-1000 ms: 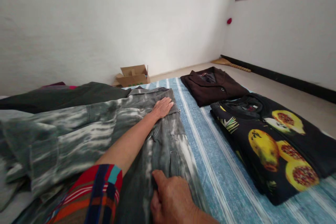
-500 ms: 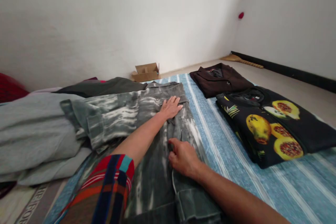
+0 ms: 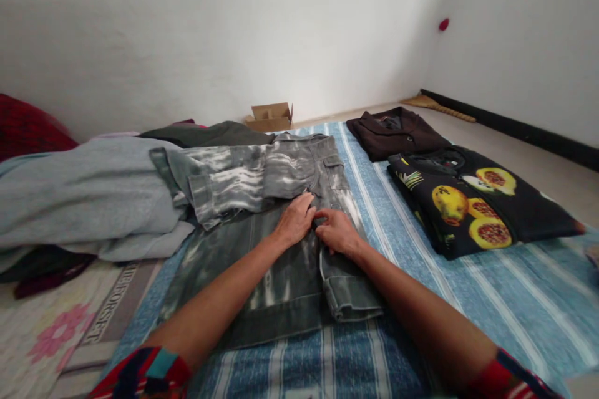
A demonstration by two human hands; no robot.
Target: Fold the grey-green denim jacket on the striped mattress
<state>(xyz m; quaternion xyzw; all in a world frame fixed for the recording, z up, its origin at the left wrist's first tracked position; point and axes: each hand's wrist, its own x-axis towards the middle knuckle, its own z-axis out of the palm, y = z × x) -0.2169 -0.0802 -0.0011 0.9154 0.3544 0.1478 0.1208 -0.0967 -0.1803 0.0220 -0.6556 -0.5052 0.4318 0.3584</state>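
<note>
A grey washed-denim garment [image 3: 262, 262] lies spread on a blue striped sheet [image 3: 468, 305], one sleeve folded across its upper part. My left hand [image 3: 296, 221] rests flat on its middle, fingers stretched over the cloth. My right hand [image 3: 337, 232] is right beside it, touching it, with fingers curled and pinching the fabric near a pocket flap. Both forearms reach in from below, with striped sleeve cuffs at the frame's bottom edge.
A folded brown shirt [image 3: 397, 134] and a folded black fruit-print shirt [image 3: 472, 199] lie at the right on the sheet. A heap of grey and dark clothes [image 3: 84, 199] lies at the left. A cardboard box [image 3: 271, 117] stands by the far wall. A floral blanket [image 3: 60, 324] is at the lower left.
My left hand has drawn back from the garment's far pocket to its middle and now meets my right hand. The view has pulled back, so the whole garment shows.
</note>
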